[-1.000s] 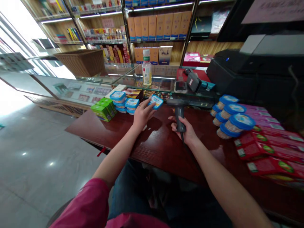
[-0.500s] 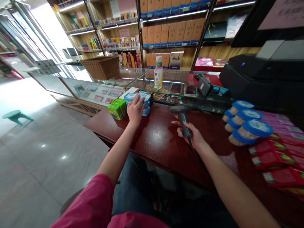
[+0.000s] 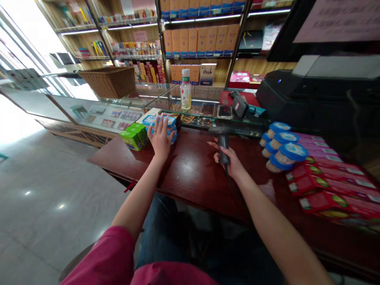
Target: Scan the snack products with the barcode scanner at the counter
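Observation:
My left hand (image 3: 160, 139) is open, its fingers spread in front of a stack of blue-and-white packs (image 3: 150, 120). Whether the fingertips touch the packs, I cannot tell. Just left of them stand several green boxes (image 3: 134, 136). In my right hand (image 3: 233, 161) is a dark handheld barcode scanner (image 3: 224, 147), held by its handle above the brown counter (image 3: 190, 174). Its head points to the left and a cable hangs from the handle's lower end.
Several blue-lidded tubs (image 3: 283, 146) are stacked at the right, beside red packages (image 3: 332, 184). Behind, a drink bottle (image 3: 185, 91) stands on the glass showcase (image 3: 148, 102). A wicker basket (image 3: 108, 81) sits farther left. Black equipment (image 3: 311, 95) fills the right rear.
The view has swung to the right, so everything appears farther left. My left hand has lifted off the top of the packs with its fingers spread. The scanner stays in my right hand.

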`<state>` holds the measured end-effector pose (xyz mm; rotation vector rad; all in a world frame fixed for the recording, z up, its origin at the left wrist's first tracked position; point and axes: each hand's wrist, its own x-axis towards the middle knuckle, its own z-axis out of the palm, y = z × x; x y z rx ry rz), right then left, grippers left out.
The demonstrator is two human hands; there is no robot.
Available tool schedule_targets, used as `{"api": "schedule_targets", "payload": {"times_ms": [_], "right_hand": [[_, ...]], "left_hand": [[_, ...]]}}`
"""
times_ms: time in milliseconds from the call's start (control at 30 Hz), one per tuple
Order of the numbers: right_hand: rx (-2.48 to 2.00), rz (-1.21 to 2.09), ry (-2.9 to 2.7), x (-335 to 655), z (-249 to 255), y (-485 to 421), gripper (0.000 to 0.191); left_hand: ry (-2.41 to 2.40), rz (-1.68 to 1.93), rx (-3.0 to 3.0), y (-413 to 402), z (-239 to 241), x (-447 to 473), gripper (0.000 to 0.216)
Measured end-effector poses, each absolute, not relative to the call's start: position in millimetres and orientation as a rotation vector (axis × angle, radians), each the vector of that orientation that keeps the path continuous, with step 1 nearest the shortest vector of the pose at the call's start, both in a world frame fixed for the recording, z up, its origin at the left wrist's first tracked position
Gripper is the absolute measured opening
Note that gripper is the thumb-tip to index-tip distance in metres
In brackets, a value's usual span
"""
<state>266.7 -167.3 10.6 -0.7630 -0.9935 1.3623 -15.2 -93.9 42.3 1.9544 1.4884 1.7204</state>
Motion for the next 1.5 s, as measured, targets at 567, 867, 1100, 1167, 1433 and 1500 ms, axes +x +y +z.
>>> {"api": "schedule_targets", "payload": {"times_ms": [567,867,1100,1167,1433,1500], "right_hand": [[-0.991,0.388,-0.726,322,5,-303,0.040],[-0.999,0.232,-0.621,330,-4,-303,0.040],[-0.925,0.310,-0.689,333,-9,-300,0.032],[-0.906,0.424,-0.759,331,-9,-299,0.032],[-0.855,1.154,-0.914,302,2,-251,0.027],[-0.831,1.268,-0.940,290,4,-227,0.033]], "left_hand": [[0.561,1.120,2.069,-155,37,268,0.075],[0.675,1.040,1.883,-162,25,345,0.069],[0.448,1.103,1.359,-132,13,305,0.071],[0.431,1.078,1.182,-118,10,274,0.063],[0.612,1.022,0.942,-61,-3,124,0.023],[0.632,1.056,0.884,-52,-7,101,0.023]]}}
